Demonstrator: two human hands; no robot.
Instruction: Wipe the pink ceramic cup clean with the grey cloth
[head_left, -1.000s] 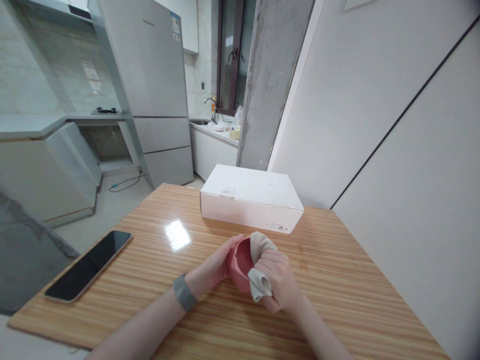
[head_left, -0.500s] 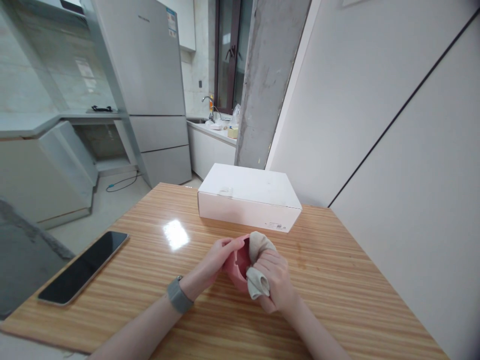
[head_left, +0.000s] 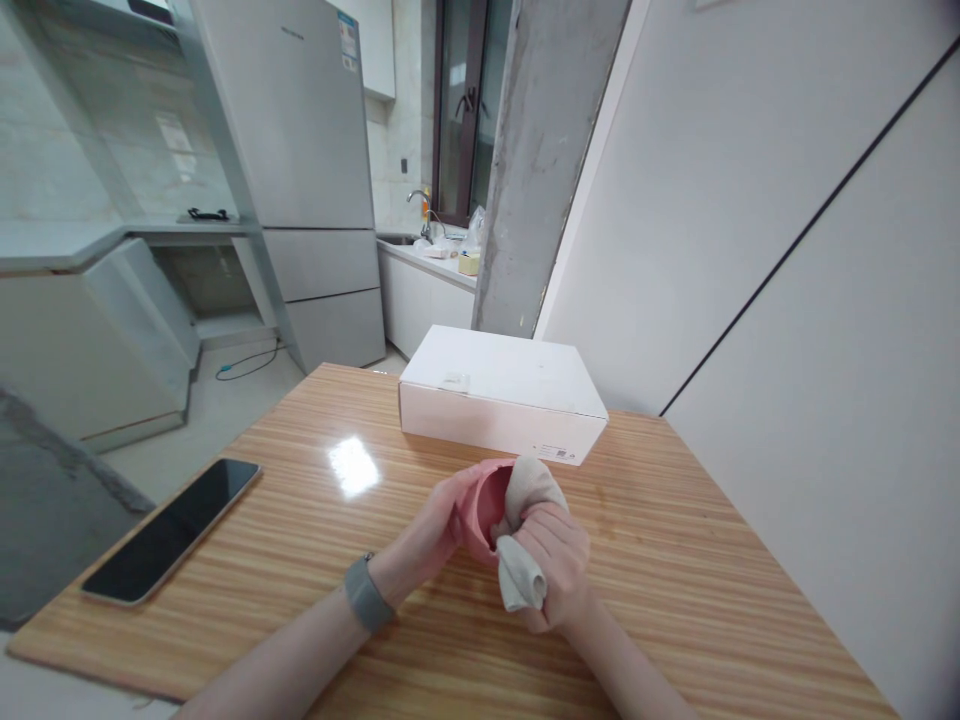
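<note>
Left hand point(head_left: 439, 525), grey band at the wrist: gripping the near-left side of a pink cup point(head_left: 486, 505), fingers curling round its wall. Right hand point(head_left: 559, 570): clenching a beige cloth point(head_left: 525, 530) and pressing it into the cup's mouth. Cup: tilting on its side just in front of the white box point(head_left: 501, 393), on the wooden tabletop point(head_left: 675, 560). Dark phone point(head_left: 172, 530): lying well left of the box, near the tabletop's edge

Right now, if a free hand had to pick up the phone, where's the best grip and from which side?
Probably the long edges of the phone, approached from above. It lies flat, screen up, on the wooden table, its outer long edge close to the table's left edge, with bare wood around it, well apart from both hands.
</note>
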